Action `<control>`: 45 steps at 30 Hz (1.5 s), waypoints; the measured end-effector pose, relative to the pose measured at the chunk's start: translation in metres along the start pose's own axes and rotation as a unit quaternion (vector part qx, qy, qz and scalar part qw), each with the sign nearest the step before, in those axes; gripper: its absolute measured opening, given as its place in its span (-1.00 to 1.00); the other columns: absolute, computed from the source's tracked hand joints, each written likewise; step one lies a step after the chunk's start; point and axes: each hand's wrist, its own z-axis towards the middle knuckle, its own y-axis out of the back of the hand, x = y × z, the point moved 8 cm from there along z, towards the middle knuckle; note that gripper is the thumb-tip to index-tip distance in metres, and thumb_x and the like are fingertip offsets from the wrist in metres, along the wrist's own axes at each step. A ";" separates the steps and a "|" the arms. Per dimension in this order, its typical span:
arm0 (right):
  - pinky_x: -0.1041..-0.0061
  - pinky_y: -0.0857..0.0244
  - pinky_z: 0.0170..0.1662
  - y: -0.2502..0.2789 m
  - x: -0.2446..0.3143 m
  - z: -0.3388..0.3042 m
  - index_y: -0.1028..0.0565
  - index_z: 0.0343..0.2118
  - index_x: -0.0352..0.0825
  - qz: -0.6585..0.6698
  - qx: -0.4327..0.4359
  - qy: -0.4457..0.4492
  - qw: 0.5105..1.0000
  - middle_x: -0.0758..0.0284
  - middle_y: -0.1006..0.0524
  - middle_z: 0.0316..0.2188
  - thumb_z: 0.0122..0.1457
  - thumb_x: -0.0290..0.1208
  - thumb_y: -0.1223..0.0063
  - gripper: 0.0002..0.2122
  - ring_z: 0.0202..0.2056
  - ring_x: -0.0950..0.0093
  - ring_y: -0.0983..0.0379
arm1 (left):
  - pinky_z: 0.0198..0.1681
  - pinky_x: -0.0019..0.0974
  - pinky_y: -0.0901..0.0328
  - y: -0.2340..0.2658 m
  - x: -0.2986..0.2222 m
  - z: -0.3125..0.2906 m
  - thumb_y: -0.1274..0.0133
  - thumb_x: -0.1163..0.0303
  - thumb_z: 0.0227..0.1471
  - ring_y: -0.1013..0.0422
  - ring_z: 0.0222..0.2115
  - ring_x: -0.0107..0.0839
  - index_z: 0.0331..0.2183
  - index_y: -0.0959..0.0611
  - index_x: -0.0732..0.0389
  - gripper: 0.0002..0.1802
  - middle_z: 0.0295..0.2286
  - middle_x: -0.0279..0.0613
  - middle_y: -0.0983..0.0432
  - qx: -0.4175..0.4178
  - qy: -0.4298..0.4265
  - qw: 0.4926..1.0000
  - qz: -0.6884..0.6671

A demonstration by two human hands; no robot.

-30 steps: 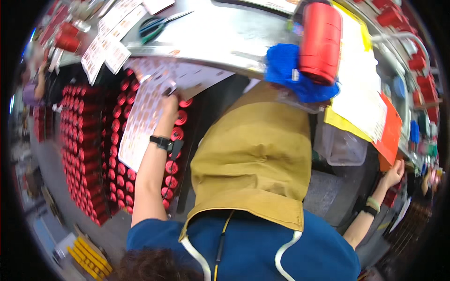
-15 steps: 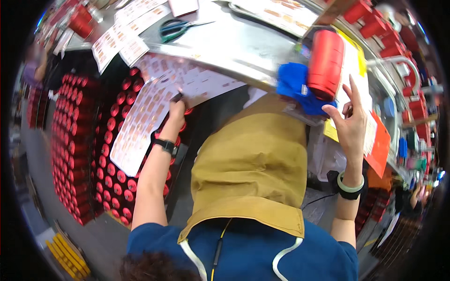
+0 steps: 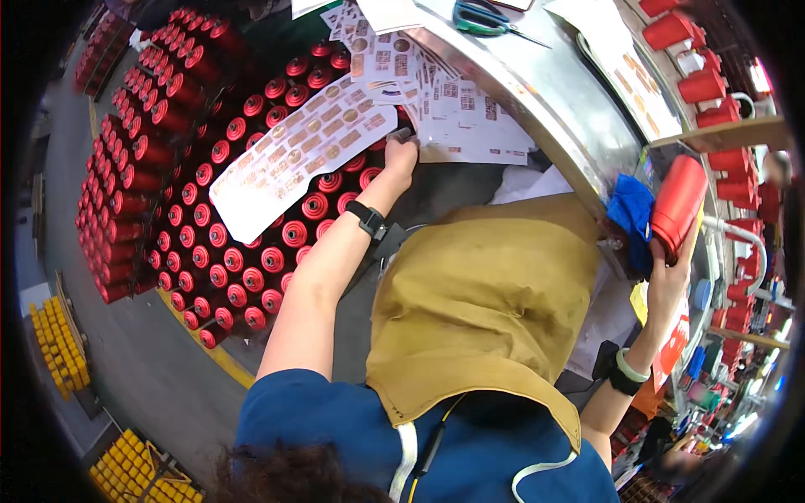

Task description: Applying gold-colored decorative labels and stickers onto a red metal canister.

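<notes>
My right hand [image 3: 673,272] is closed round the lower end of a red cylinder [image 3: 679,201], which tilts beside a crumpled blue cloth [image 3: 629,210]. My left hand [image 3: 401,158] reaches out over rows of red cylinders [image 3: 236,295] with its fingers drawn together. A small dark grey thing shows at its fingertips; I cannot make out what it is. Close to that hand, a white sheet of printed gold-brown labels [image 3: 298,151] lies across the cylinder tops. More printed sheets [image 3: 470,126] hang below the bench edge.
A metal bench [image 3: 537,84] runs along the front and right, carrying teal-handled scissors [image 3: 486,18] and another label sheet [image 3: 629,75]. Stacked red cylinders [image 3: 126,201] stand at left. Yellow pieces [image 3: 59,344] sit on pallets on the floor. An orange-red sheet [image 3: 671,352] hangs at right.
My right hand, open beside the red cylinder before, has closed on its lower end. The view has swung left, showing more of the cylinder rows. My left hand remains near the label sheets.
</notes>
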 end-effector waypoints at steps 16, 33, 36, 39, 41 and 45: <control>0.40 -0.12 0.28 -0.002 -0.018 0.003 -0.05 0.44 -0.28 0.039 0.045 -0.026 0.998 0.08 -0.32 0.30 0.28 -0.40 -0.18 -0.26 0.21 0.37 -0.32 | -0.22 -0.28 -0.41 -0.039 -0.007 -0.026 -0.04 0.52 0.14 -0.49 -0.27 -0.35 -0.02 -0.49 0.35 -0.65 -0.22 -0.09 -0.54 0.041 0.090 0.973 -0.208; 0.37 -0.16 0.30 0.000 -0.047 0.014 -0.03 0.44 -0.34 0.023 0.054 -0.037 0.998 0.06 -0.18 0.38 0.25 -0.40 -0.20 -0.23 0.28 0.31 -0.27 | -0.06 -0.29 -0.33 -0.050 -0.028 -0.023 -0.02 0.42 0.14 -0.43 -0.20 -0.37 0.05 -0.52 0.41 -0.55 -0.17 -0.11 -0.54 -0.054 0.007 0.983 -0.175; 0.33 -0.08 0.34 -0.004 -0.055 0.016 -0.04 0.43 -0.36 0.041 0.076 -0.047 0.995 0.06 -0.15 0.40 0.25 -0.39 -0.19 -0.24 0.32 0.28 -0.21 | -0.06 -0.33 -0.33 -0.047 -0.015 -0.017 -0.03 0.42 0.15 -0.43 -0.18 -0.40 0.06 -0.50 0.42 -0.53 -0.18 -0.10 -0.53 -0.038 0.019 0.980 -0.195; 0.31 -0.04 0.37 -0.002 -0.036 0.008 -0.05 0.43 -0.36 0.034 0.061 -0.033 0.997 0.05 -0.12 0.41 0.26 -0.38 -0.17 -0.26 0.34 0.26 -0.17 | 0.18 -0.19 -0.24 -0.054 -0.036 -0.037 0.04 0.40 0.13 -0.36 0.11 -0.11 0.12 -0.44 0.41 -0.47 0.06 0.09 -0.41 0.002 0.048 0.973 -0.227; 0.30 0.00 0.39 -0.002 -0.014 0.002 -0.05 0.43 -0.35 0.038 0.056 -0.036 0.997 0.05 -0.09 0.42 0.27 -0.36 -0.17 -0.26 0.37 0.26 -0.13 | 0.16 -0.19 -0.25 -0.052 -0.035 -0.037 0.04 0.41 0.13 -0.36 0.09 -0.14 0.11 -0.44 0.42 -0.48 0.05 0.08 -0.41 0.005 0.050 0.971 -0.232; 0.44 -0.31 0.13 -0.001 -0.037 0.011 -0.07 0.45 -0.22 -0.006 0.040 0.007 0.999 0.16 -0.34 0.26 0.22 -0.43 -0.24 -0.22 0.08 0.39 -0.39 | 0.13 -0.20 -0.27 -0.042 -0.030 -0.036 0.02 0.42 0.11 -0.38 0.07 -0.16 0.10 -0.44 0.43 -0.48 0.03 0.10 -0.43 -0.008 0.043 0.975 -0.216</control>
